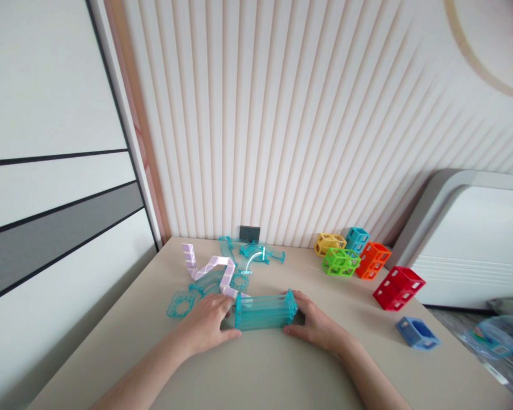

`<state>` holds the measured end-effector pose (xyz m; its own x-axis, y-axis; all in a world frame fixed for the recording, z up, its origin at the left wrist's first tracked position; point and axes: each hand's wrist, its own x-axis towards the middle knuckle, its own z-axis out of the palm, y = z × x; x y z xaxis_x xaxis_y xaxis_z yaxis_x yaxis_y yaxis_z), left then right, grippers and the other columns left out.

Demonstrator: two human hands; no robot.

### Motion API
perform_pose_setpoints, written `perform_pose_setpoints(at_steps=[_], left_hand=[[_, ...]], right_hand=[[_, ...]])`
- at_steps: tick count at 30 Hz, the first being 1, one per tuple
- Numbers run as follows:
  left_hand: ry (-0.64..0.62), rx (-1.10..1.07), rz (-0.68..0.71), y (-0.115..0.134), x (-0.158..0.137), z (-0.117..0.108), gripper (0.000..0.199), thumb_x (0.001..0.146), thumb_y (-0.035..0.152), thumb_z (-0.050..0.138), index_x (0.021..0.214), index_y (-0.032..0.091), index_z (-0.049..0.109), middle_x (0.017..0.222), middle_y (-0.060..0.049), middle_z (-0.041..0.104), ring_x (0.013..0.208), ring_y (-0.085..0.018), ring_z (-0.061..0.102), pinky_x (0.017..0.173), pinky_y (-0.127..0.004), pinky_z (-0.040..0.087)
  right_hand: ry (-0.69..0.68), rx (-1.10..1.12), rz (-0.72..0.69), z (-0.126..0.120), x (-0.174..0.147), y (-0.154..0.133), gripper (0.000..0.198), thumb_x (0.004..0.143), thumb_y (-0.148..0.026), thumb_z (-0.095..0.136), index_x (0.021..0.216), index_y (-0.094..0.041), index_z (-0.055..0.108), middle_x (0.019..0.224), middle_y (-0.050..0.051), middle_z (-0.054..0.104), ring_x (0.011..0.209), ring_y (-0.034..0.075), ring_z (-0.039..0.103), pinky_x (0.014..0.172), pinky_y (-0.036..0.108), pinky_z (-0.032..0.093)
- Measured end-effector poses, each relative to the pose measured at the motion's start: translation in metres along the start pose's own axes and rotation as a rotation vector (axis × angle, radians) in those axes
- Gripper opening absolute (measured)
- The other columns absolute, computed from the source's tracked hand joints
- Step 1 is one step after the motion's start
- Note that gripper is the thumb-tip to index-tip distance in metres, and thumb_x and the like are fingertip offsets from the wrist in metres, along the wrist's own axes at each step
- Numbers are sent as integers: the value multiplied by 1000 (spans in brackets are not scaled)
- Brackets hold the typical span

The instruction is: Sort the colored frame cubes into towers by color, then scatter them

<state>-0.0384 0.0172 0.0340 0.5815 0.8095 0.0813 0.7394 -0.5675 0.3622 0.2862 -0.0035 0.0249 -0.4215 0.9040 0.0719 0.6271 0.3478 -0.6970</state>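
A bundle of clear teal plastic track pieces point(265, 312) lies lengthwise on the table between my hands. My left hand point(209, 323) is curled round its left end, the thumb along the near side. Round the right end are the fingers and thumb of my right hand point(310, 322). Just behind the bundle runs a zigzag lilac strip point(217, 262), one end standing up. Near my left hand are a flat teal square frame point(180, 304) and a curved teal track piece point(209, 281). A smaller teal square point(240, 281) sits behind the bundle.
More curved teal pieces point(256, 252) lie towards the wall, below a black socket point(249, 233). At the right stand yellow point(330, 244), green point(341, 262), blue point(358, 240), orange point(373, 260) and red blocks point(398, 288). A light-blue block point(417, 333) is near the table's right edge.
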Motion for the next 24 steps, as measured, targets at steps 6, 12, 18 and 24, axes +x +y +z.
perform_pose_setpoints(at_steps=[6,12,18,24], left_hand=[[-81,-33,-68,4,2,-6,30,81,44,75,96,21,64,97,-3,72,96,-26,67,86,-34,48],[-86,-34,-66,2,2,-7,29,79,43,77,94,21,66,95,-2,72,95,-26,66,85,-33,47],[-59,11,-34,0,3,-4,33,82,45,75,101,20,68,95,-4,72,96,-27,66,87,-35,47],[-47,-2,-9,-7,1,3,43,83,46,76,115,20,67,98,-4,73,99,-28,67,87,-35,47]], right_hand=[[-28,-42,12,0,0,1,45,79,-41,79,118,-20,71,140,13,59,132,35,51,117,50,36],[-21,-62,43,-1,-1,-3,50,78,-40,79,123,-20,69,145,13,56,136,36,49,118,50,35],[-24,-66,47,-2,0,-3,50,80,-41,77,125,-20,68,146,13,56,137,35,49,119,50,34],[21,-85,47,-8,0,11,47,81,-40,75,123,-19,70,146,14,56,137,36,49,119,50,34]])
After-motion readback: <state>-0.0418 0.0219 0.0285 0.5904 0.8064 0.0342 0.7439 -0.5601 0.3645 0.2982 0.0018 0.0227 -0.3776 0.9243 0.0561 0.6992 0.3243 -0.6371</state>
